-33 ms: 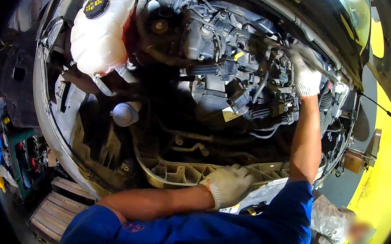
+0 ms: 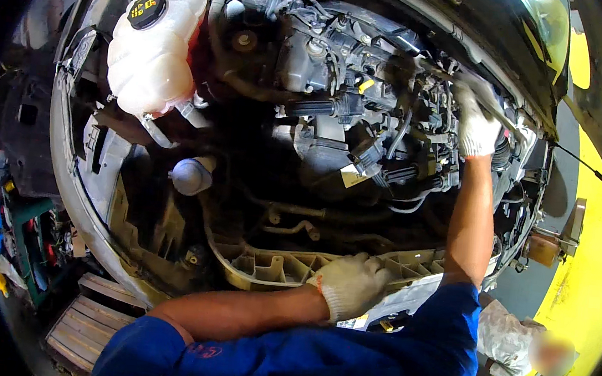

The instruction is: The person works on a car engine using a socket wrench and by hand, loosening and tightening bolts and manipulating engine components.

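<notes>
My right hand (image 2: 476, 123), in a white knit glove, reaches over the right side of a car engine (image 2: 315, 67). Its fingers close around a long grey bar-like tool (image 2: 496, 105), blurred by motion, whose exact kind I cannot make out. The tool slants across hoses and wiring at the engine's back right, and its far end is lost among the parts. On the ribbed front crossmember (image 2: 276, 269) lies my gloved left hand (image 2: 354, 287), fingers loosely bent over the top, with no tool visible in it.
A translucent white coolant tank (image 2: 151, 60) with a black cap stands at the left. Below it is a round pale cap (image 2: 192, 176). Tools fill a green tray (image 2: 30, 211) beside wooden slats (image 2: 92, 327). A person (image 2: 506, 342) in pale clothing is at the lower right.
My right hand and the grey tool have shifted slightly to the right and toward me. The left hand stays on the crossmember.
</notes>
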The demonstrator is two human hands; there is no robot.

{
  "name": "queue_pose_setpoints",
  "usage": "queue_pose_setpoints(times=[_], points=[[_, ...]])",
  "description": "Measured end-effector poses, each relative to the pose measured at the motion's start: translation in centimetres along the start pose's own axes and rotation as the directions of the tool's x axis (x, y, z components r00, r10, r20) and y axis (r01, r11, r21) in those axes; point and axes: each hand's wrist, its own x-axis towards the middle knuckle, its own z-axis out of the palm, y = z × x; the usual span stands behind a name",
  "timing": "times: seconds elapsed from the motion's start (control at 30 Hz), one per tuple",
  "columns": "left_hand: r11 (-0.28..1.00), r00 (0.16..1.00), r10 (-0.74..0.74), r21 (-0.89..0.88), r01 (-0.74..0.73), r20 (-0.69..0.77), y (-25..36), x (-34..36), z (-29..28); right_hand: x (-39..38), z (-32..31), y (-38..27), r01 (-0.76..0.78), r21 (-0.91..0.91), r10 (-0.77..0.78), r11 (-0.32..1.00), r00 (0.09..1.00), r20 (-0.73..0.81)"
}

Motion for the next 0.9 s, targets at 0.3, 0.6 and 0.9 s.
queue_pose_setpoints(times=[0.3,0.6,0.9], points=[[1.000,1.000,0.006,-0.020,-0.006,-0.023,0.2,0.4,-0.4,-1.3,0.1,9.0,-0.388,0.280,0.431,0.878,0.896,-0.108],[0.999,0.998,0.014,-0.029,-0.016,-0.068,-0.5,0.2,0.8,2.3,6.0,11.3,-0.634,0.121,0.632,0.764,0.773,0.058],[0.997,0.999,-0.017,-0.073,0.013,-0.048,-0.2,0.4,0.3,4.5,9.4,14.6,-0.531,-0.200,0.557,0.824,0.824,0.104]])
